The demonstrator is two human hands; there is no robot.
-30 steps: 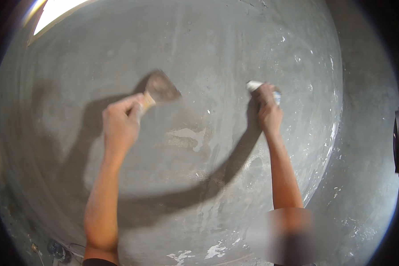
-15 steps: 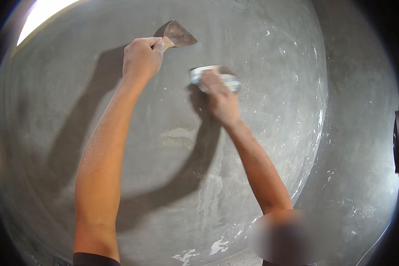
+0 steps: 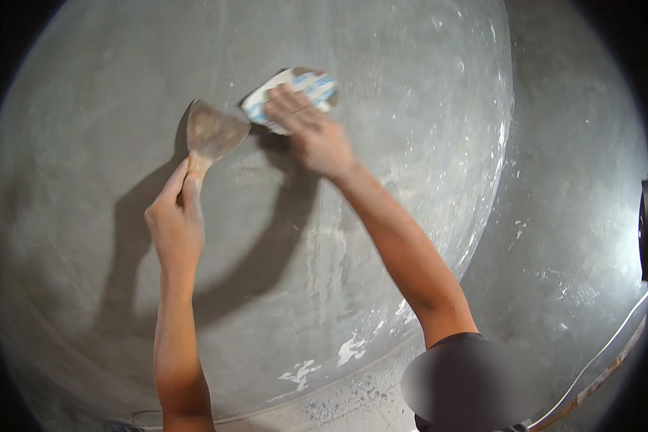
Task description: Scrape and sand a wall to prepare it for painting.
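Note:
In my left hand [image 3: 177, 217] is a putty knife [image 3: 214, 131], gripped by its wooden handle. Its broad, stained blade points up and right, close to the grey wall [image 3: 266, 237]. My right hand [image 3: 315, 137] lies with fingers stretched over a piece of sandpaper [image 3: 318, 88], whose back is white with blue patches. It looks pressed flat against the wall, up and to the right of the blade. The sandpaper's rough face is turned to the wall and hidden.
White patches [image 3: 351, 348] speckle the lower wall. An adjoining grey wall [image 3: 554, 216] meets it at the right, with a dark round object [image 3: 647, 232] at the far edge. A white cable [image 3: 590, 360] runs down there. Debris [image 3: 338, 405] litters the floor.
My left hand has come down and slightly left with the putty knife, its blade now turned more upright. The right hand has slid the sandpaper up and to the left.

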